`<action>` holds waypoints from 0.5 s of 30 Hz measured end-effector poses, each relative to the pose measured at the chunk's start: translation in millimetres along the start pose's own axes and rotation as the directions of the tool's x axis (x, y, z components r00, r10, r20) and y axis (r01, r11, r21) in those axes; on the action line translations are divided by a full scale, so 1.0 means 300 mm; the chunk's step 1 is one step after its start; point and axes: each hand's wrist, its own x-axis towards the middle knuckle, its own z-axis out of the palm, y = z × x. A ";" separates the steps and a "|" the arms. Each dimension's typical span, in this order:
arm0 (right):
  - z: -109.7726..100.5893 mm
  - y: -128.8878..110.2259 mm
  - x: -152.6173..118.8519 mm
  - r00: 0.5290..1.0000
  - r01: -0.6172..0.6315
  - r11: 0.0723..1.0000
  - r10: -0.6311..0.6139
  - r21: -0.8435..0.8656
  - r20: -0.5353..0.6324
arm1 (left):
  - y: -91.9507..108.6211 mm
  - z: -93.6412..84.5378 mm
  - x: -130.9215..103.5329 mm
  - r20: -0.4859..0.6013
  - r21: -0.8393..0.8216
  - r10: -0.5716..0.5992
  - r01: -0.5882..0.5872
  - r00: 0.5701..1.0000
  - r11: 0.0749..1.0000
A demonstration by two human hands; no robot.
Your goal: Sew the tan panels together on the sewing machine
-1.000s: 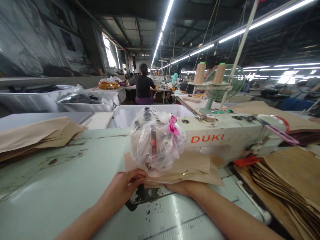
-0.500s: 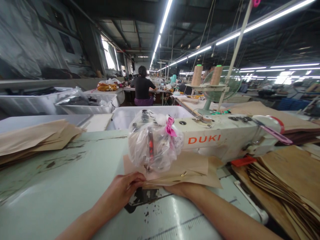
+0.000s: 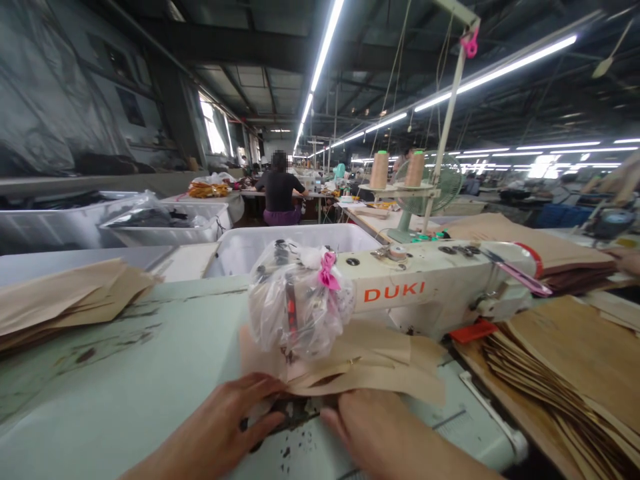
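- Currently, the pale green work table [image 3: 125, 373] spans the lower left and bottom of the frame, carrying a white sewing machine [image 3: 450, 283] marked DUKI across the centre right.
- At the right, a thick stack of tan pieces [image 3: 575, 347] fans out beside the machine; whether these are finished or waiting, I cannot tell.
- At the left edge, a smaller pile of beige pieces [image 3: 60, 293] lies flat, its status equally unclear.
- Clear plastic wrap [image 3: 305, 300], tied with a pink bow [image 3: 329, 271], covers the machine's head and hides much of the needle area.
- Just below centre, the beige fabric piece [image 3: 420, 383] lies partly under that head. It seems partway through its handling: positioned at the machine, not yet clear of it. Any finished stitching, or how much seam is left, is not visible.
- Left hand [image 3: 225, 417]: fingertips touch the fabric's near left edge, while the thumb stands apart from them, pinching nothing.
- Right hand [image 3: 373, 417]: it sits at the near edge, fingers partly hidden by the fabric, so I cannot tell whether they close on it.
- Smallest, a gold-coloured metal piece [image 3: 354, 361], probably a zipper pull, rests on the fabric.
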 end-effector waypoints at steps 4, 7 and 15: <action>0.094 -0.061 -0.059 0.997 0.060 0.993 -0.065 -0.104 -0.040 | -0.026 0.037 -0.051 -0.176 0.283 0.226 -0.170 0.958 0.944; 0.118 -0.052 -0.016 0.996 0.027 0.988 -0.038 -0.149 -0.075 | -0.037 0.063 -0.066 -0.235 0.436 0.362 -0.236 0.902 0.869; 0.006 0.078 0.070 0.997 0.063 0.997 -0.060 -0.042 0.054 | -0.034 0.090 -0.019 -0.198 0.625 0.401 -0.200 0.894 0.755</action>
